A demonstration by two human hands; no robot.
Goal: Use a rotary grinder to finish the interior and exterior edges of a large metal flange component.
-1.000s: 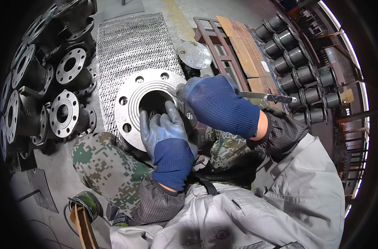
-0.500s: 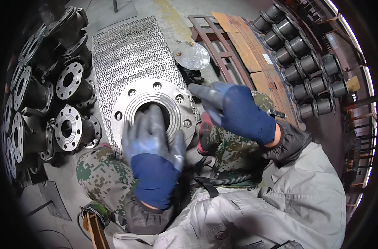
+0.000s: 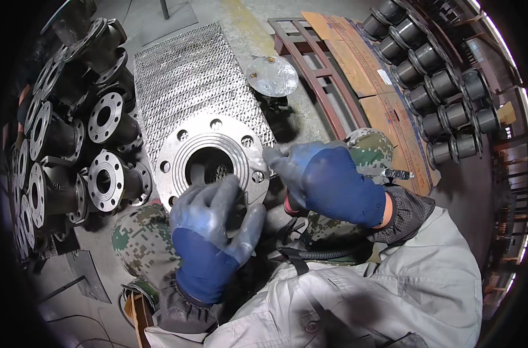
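Note:
A round metal flange (image 3: 174,145) with bolt holes and concentric rings around a wide bore lies on a mesh-topped surface in front of me. My left hand (image 3: 209,223), in a grey-coated blue glove, is at its near rim, fingers spread and overlapping the edge of the bore. Whether the fingertips touch the metal is unclear. To the right of the flange is my right hand (image 3: 325,180), gloved alike, with curled fingers. A slim metal bar (image 3: 398,173) sticks out behind this hand near the wrist; its other end is hidden by the glove.
Dark flanged pipe fittings (image 3: 104,181) are stacked at left, and more fittings (image 3: 441,95) stand in rows at far right. Beyond the flange are a round metal disc (image 3: 272,76), a red-brown frame (image 3: 310,64) and cardboard (image 3: 362,64). My camouflage-covered knees flank the work.
My left hand has drawn back from over the bore to the near rim, uncovering more of the opening. My right hand has come slightly lower, and the bar behind it has shifted too.

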